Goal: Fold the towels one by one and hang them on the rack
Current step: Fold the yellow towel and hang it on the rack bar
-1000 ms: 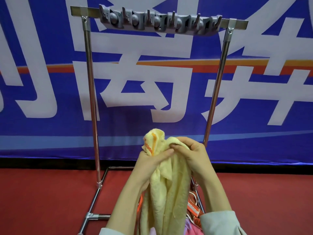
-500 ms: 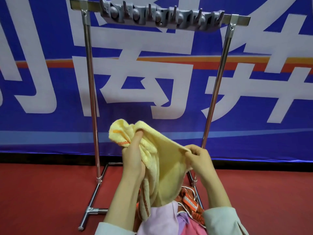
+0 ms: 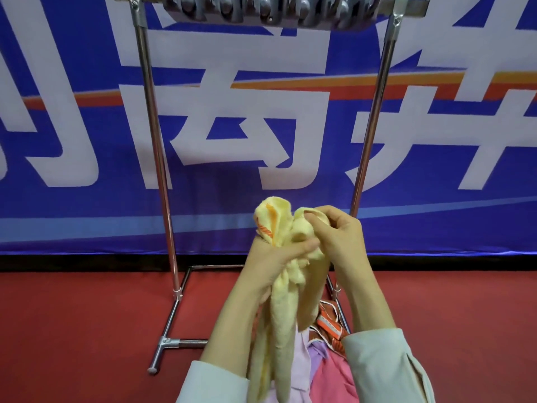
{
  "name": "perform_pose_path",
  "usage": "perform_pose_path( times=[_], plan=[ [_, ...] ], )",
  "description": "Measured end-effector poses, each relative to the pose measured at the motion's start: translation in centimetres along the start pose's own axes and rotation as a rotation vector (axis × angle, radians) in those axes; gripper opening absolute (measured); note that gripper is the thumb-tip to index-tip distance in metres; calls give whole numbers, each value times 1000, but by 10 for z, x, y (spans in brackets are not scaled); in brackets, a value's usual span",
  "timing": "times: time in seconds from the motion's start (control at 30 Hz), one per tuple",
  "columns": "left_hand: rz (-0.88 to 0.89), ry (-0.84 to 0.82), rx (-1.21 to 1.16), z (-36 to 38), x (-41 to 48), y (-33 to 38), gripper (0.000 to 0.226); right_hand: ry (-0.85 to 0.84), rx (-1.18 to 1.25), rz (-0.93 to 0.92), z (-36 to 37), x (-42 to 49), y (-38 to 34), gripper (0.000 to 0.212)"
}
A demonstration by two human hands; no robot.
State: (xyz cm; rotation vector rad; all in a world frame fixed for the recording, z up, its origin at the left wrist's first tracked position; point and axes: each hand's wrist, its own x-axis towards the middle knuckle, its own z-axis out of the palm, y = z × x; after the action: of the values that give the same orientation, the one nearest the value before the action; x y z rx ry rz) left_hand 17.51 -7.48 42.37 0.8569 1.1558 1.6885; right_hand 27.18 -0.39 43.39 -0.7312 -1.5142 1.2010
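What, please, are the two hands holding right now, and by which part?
Both hold the yellow towel at its bunched upper end: the left hand grips it below the top, the right hand pinches a fold near the top.

Open room lay between the left upright [image 3: 156,141] and right upright [image 3: 371,126] of the rack [image 3: 412,7], with the banner [image 3: 87,199] walling it off behind. The hook bar [image 3: 267,13] capped it overhead. Low down, a base tube [image 3: 170,318] ran along the red floor [image 3: 72,330] on the left, and the towel pile [image 3: 334,370] crowded the right upright's foot.

Pale yellow towel [image 3: 286,301], orange stripes; silver rack [image 3: 157,158]; red floor [image 3: 87,330]; blue banner [image 3: 261,210].
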Motion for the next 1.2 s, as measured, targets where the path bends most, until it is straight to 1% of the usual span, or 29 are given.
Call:
perform_pose_path(
  times=[0.07, 0.1, 0.17, 0.23, 0.3, 0.37, 0.5, 0.57, 0.67, 0.73, 0.8, 0.83, 0.9, 0.93, 1.0, 1.03, 1.07, 1.13, 1.2],
  plan=[
    [12, 136, -72, -2, 2, 2, 14, -8, -20, -3, -6, 0, 0, 15],
    [19, 166, -122, -3, 2, 3, 15, -33, -44, -4, -10, 0, 0, 17],
    [23, 184, -180, -1, 0, 8, 25, -148, -85, -5, -17, -1, -2, 16],
    [24, 203, -218, 4, -3, 17, 31, -283, -74, 17, -23, -4, -3, 18],
    [28, 197, -277, 10, -5, 26, 35, -359, -50, 70, -28, -6, -2, 23],
    [39, 206, -299, 14, -7, 32, 36, -344, -71, 108, -32, -8, 0, 22],
    [54, 266, -366, 5, -4, 33, 39, -200, -164, 114, -44, -5, 9, 35],
    [55, 280, -388, -3, 0, 30, 43, -158, -53, 139, -45, -6, 11, 33],
    [-6, 284, -333, -9, 6, 16, 40, -120, 162, 160, -37, -5, 4, 23],
    [-92, 289, -234, -6, 11, 0, 37, -149, 278, 148, -32, -3, -1, 9],
    [-150, 313, -154, -2, 17, -13, 36, -215, 381, 144, -26, -3, -1, 20],
    [-164, 317, -148, 0, 19, -16, 36, -251, 411, 140, -23, -2, 0, 20],
    [-175, 263, -251, 3, 24, -16, 41, -323, 433, 152, -18, -3, 2, 18],
    [-177, 227, -310, 3, 26, -15, 46, -358, 424, 169, -15, -3, 4, 21],
    [-173, 193, -375, 2, 27, -14, 54, -409, 383, 174, -11, -4, 8, 36],
    [-155, 192, -384, 1, 28, -15, 53, -419, 359, 160, -9, -4, 10, 41],
    [-129, 210, -379, -1, 29, -16, 50, -407, 327, 140, -7, -4, 11, 41],
    [-88, 228, -379, 0, 28, -14, 41, -334, 266, 106, -2, -4, 13, 30],
    [-31, 241, -340, 2, 27, -13, 25, -252, 271, 101, 1, -3, 17, 20]
  ],
)
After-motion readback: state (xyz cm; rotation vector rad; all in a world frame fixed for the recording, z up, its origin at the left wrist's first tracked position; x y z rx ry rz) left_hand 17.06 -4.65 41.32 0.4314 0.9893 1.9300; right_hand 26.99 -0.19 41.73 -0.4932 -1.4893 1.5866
